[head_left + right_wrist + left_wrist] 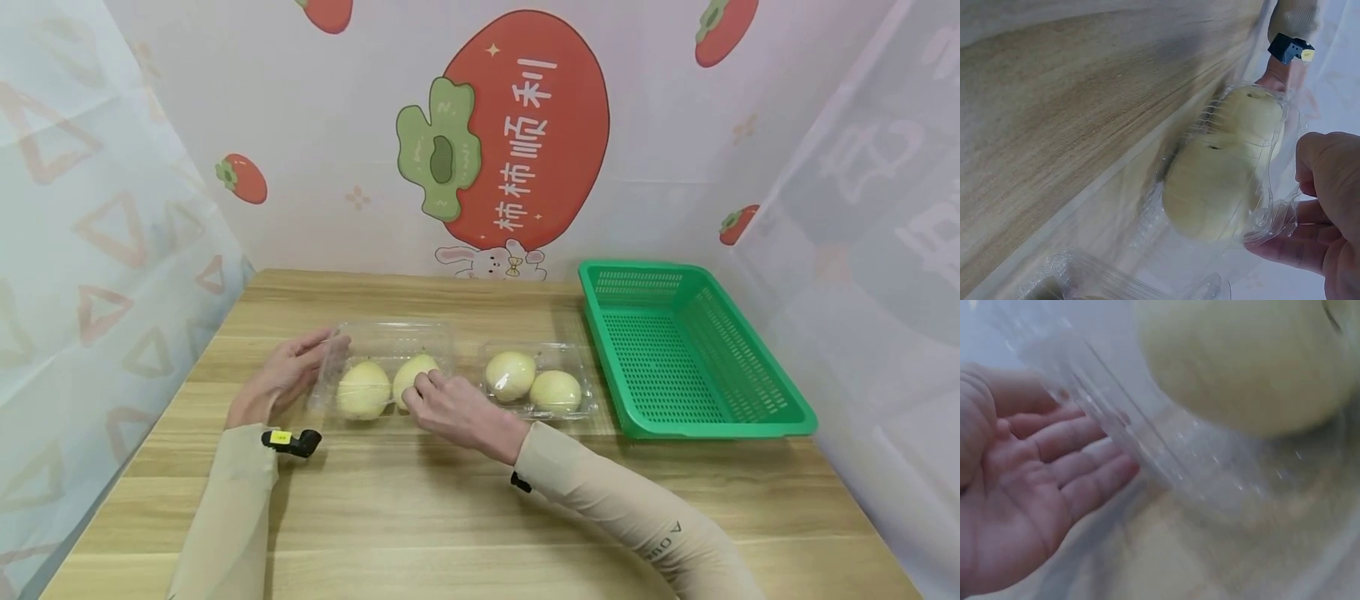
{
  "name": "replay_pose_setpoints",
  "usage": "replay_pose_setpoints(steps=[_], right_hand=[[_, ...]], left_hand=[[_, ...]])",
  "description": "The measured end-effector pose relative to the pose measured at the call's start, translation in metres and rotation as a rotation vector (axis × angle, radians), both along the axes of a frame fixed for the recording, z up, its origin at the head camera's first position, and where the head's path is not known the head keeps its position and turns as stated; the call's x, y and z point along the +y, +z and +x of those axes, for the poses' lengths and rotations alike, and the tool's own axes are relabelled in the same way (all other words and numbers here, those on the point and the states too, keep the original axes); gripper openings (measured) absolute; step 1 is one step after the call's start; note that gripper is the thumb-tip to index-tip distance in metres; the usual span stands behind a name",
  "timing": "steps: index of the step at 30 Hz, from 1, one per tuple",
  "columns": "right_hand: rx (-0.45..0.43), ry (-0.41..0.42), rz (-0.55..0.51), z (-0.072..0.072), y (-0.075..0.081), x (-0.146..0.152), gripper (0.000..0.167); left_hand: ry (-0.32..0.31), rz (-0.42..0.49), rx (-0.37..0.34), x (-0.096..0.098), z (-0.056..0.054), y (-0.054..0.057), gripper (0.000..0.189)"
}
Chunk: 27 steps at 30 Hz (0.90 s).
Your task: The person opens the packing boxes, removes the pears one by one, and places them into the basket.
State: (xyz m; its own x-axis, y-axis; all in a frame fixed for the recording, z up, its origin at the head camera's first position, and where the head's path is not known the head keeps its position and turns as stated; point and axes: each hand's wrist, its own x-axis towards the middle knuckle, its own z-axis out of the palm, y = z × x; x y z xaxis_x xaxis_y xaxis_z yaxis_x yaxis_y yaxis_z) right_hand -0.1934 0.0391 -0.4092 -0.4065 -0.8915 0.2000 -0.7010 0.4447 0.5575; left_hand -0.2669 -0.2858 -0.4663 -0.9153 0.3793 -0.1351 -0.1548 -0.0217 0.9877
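Sleeves (622,496) overhang wooden table (420,525) — persimmon backdrop (322,108) behind.

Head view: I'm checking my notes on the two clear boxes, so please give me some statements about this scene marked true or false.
1. The left-hand box contains two pale fruits. True.

2. The right-hand box contains three fruits. False: it contains two.

3. The green basket stands to the right of both boxes. True.

4. The right hand is inside the green basket. False: it is at the left-hand box, by its right front corner.

5. The left hand is at the left side of the left-hand box. True.

6. The large printed fruit on the wall is blue. False: it is red.
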Motion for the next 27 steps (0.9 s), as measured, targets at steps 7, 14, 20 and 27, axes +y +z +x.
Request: replay_pose_setpoints(steps=[7, 14, 20, 27], right_hand=[[-0.062, -0.035, -0.099, -0.002, 0.003, -0.001, 0.011], [-0.133, -0.068, -0.168, -0.005, 0.007, -0.002, 0.016], [-0.07, -0.036, -0.138, -0.008, 0.006, -0.002, 0.01], [0.004, 0.032, -0.029, -0.004, -0.003, 0.002, 0.01]], left_hand=[[0.075, -0.093, -0.006, 0.006, -0.001, 0.015, 0.064], [0.137, -0.308, 0.053, 0.01, -0.003, 0.019, 0.06], [0.188, -0.419, 0.068, 0.013, -0.002, 0.02, 0.061], [0.193, -0.392, 0.128, 0.013, -0.004, 0.018, 0.059]])
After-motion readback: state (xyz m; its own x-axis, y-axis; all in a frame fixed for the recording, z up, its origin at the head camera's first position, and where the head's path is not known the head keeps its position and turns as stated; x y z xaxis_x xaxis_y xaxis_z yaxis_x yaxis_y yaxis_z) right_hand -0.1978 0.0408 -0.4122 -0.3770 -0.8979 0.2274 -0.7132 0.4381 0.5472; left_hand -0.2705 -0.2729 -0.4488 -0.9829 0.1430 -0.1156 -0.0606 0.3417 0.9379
